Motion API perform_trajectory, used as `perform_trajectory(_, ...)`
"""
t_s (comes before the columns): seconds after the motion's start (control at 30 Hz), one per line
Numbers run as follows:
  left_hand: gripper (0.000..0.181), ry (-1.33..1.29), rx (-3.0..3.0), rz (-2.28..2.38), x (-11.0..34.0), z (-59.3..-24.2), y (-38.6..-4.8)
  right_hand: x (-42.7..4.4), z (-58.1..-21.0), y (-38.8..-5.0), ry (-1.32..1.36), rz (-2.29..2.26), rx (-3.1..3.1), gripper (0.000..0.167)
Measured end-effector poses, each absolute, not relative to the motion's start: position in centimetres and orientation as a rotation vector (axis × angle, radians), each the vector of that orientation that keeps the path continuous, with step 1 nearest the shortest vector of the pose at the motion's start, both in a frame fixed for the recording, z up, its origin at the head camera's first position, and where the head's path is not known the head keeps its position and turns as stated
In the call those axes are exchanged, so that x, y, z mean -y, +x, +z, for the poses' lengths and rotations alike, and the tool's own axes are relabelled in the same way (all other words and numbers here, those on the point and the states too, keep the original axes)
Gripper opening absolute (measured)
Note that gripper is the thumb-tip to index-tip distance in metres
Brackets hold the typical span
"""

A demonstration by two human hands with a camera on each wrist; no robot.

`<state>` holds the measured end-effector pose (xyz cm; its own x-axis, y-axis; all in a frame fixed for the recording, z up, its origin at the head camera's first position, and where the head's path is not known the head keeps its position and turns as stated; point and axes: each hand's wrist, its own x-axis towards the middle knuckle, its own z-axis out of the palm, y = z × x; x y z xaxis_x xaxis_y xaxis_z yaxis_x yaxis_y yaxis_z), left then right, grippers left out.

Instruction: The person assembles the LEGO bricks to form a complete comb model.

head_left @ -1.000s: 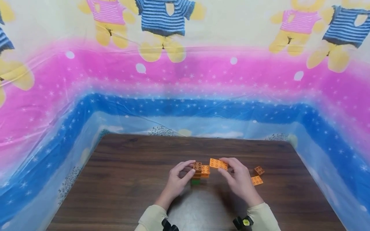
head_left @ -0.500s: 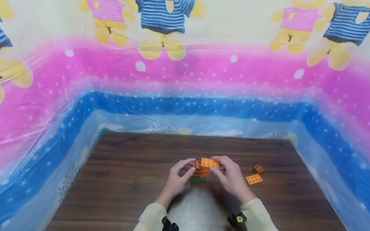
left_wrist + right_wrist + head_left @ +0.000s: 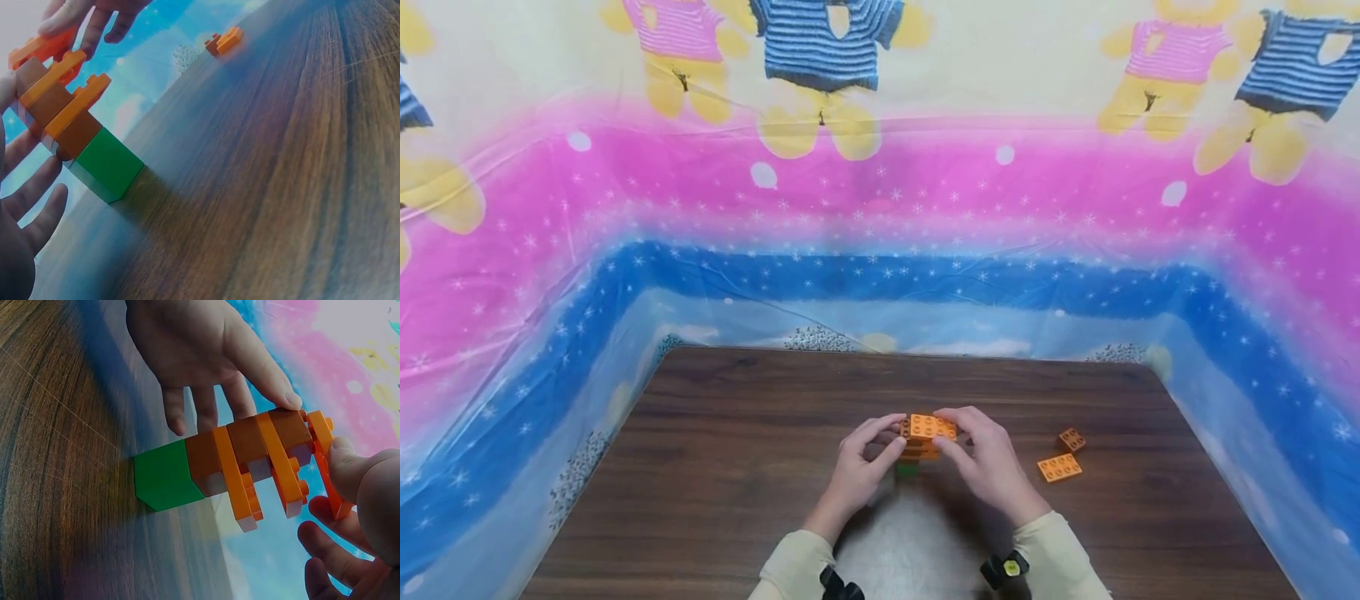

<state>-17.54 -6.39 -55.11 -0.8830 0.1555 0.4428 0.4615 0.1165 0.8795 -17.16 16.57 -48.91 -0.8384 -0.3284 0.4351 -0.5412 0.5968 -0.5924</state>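
from my remote station i read both hands as gripping. the left hand (image 3: 859, 468) holds the upper part of a tower (image 3: 247, 439) between thumb and fingers. the right hand (image 3: 992, 462) pinches an orange plate (image 3: 931, 427) directly over that tower. brown studs show between plate and top brick; i cannot tell whether they touch.

materials: all toy pieces are smooth, slightly glossy and plastic-looking, with round studs. the tower base, below the left hand, is a green block (image 3: 164, 480) with flat faces and straight edges. above it, brown bricks (image 3: 204, 453) alternate with flat orange plates (image 3: 232, 478), whose ends project toward the right hand's side. the tabletop (image 3: 737, 417) under both hands has dark brown streaked wood grain. the cloth (image 3: 880, 183) beyond the hands is creased and printed.

counts: i log one green block, three brown bricks and two orange plates in the tower, plus one plate in the right hand. to the right of the right hand, well apart, lie one loose orange plate (image 3: 1060, 468), rectangular, eight studs, and just beside it one loose brown brick (image 3: 1072, 439), square, four studs.
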Motion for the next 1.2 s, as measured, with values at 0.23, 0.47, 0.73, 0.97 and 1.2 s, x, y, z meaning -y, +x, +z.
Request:
perform_trajectory(0.23, 0.035, -0.616, 2.139, -1.840, 6.4, -55.0, -17.5, -16.5, -48.8, -17.3, 0.724, 1.088, 2.540, 0.036)
perform_trajectory(0.47, 0.036, -0.605, 2.133, -1.857, 6.3, -55.0, -17.5, -16.2, -48.8, -17.3, 0.752, 1.107, 2.534, 0.035)
perform_trajectory(0.73, 0.036, -0.597, 2.147, -1.840, 6.4, -55.2, -17.5, -15.9, -48.5, -17.5, 0.784, 1.059, 2.548, 0.035)
perform_trajectory(0.97, 0.036, -0.590, 2.166, -1.846, 6.4, -54.9, -17.4, -15.8, -48.3, -17.4, 0.803, 1.047, 2.560, 0.034)
perform_trajectory(1.2, 0.036, -0.588, 2.174, -1.838, 6.4, -54.9, -17.5, -15.6, -47.6, -17.4, 0.802, 0.986, 2.612, 0.035)
